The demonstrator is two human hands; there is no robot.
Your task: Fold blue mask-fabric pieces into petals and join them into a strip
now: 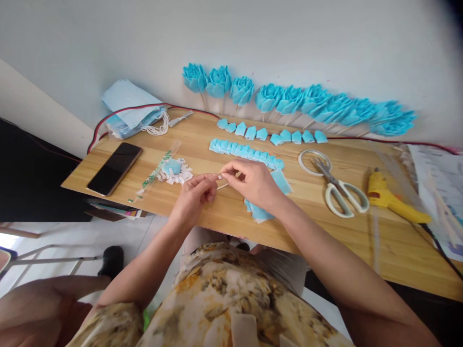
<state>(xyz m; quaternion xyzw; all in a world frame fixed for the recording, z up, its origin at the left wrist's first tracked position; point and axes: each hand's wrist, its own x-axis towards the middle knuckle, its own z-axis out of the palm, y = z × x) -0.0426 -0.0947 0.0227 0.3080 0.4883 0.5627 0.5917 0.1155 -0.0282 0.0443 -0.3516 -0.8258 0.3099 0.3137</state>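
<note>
My left hand and my right hand meet over the front middle of the table, fingertips almost touching. Between them is a small white piece, pinched from both sides; its exact kind is too small to make out. A thin wooden stick shows just below the right fingers. Left of my hands sits a pale blue round piece on a heap of white scraps. Beyond my right hand runs an overlapping row of folded blue petals, and blue fabric sheets lie partly hidden under that hand.
Blue fabric flowers on sticks lean along the wall, with single petals before them. Rightward lie a tape roll, scissors and a yellow glue gun. A phone and stacked face masks are at left.
</note>
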